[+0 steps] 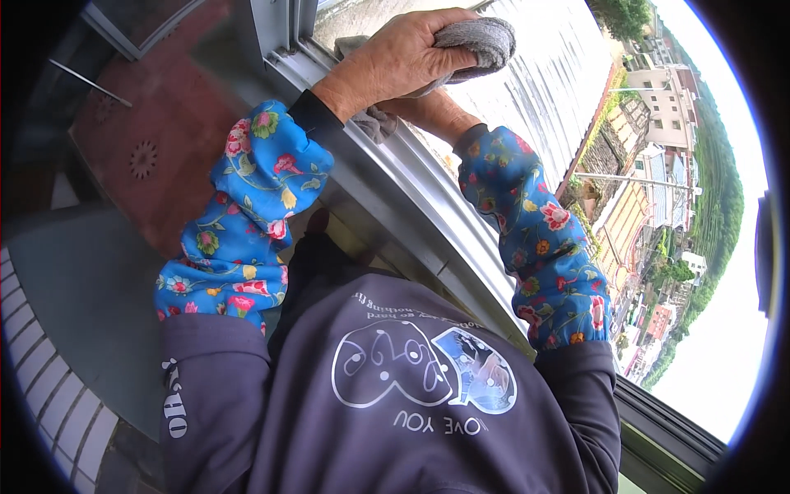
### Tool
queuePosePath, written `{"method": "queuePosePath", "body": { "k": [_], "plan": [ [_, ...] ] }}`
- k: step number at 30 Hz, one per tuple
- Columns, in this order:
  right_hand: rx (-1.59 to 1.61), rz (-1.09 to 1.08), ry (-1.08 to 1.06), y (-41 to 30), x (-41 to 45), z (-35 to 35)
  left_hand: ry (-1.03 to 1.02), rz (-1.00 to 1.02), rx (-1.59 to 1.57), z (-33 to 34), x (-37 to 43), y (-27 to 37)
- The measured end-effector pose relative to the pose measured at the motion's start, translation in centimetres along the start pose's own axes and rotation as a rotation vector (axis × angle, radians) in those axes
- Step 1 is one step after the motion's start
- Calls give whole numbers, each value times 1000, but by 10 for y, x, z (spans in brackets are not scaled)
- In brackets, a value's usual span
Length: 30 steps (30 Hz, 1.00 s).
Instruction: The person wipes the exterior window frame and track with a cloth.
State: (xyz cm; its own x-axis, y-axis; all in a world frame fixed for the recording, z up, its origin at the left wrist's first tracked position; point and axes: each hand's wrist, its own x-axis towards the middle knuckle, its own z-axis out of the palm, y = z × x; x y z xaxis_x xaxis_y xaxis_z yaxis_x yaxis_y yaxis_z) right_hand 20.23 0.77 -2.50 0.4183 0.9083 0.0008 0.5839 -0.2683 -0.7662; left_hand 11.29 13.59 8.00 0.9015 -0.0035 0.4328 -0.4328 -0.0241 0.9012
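My left hand (401, 58) is closed around a bunched grey cloth (484, 46), with a thick fold of it bulging out past the thumb. Behind and below it, my right hand (426, 111) is mostly covered by the left hand. Its fingers are out of sight, but a loose end of the same cloth hangs out beside it. Both hands are above the metal window track (426, 167), toward the outer side. Blue floral sleeve covers, the left cover (247, 216) and the right cover (537, 241), reach to dark cuffs.
Beyond the window frame (278, 31) lies a corrugated metal roof (531, 74), with buildings (666, 105) and a green hillside (716, 191) farther off. To the left, indoors, are a reddish patterned surface (148, 129), a thin metal rod (89, 83) and a grey surface (86, 296) with a white tiled edge (55, 376).
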Motion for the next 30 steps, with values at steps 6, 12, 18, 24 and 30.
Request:
{"method": "queuePosePath", "body": {
  "k": [6, 12, 18, 24, 30],
  "plan": [
    [-341, 139, -75, -28, -16, -12, 51, -141, -87, -16, 16, -11],
    [553, 155, 260, -23, -48, -51, 149, 122, -71, -42, 67, -37],
    [746, 97, 623, -18, -83, -99, -2, 46, -520, -24, 105, -28],
    [-2, 270, 510, -40, -165, -105, -285, -86, -387, 3, 63, -23],
    [-160, 191, 55, -75, -231, -50, -299, -83, -347, 59, 19, -40]
  ]
}}
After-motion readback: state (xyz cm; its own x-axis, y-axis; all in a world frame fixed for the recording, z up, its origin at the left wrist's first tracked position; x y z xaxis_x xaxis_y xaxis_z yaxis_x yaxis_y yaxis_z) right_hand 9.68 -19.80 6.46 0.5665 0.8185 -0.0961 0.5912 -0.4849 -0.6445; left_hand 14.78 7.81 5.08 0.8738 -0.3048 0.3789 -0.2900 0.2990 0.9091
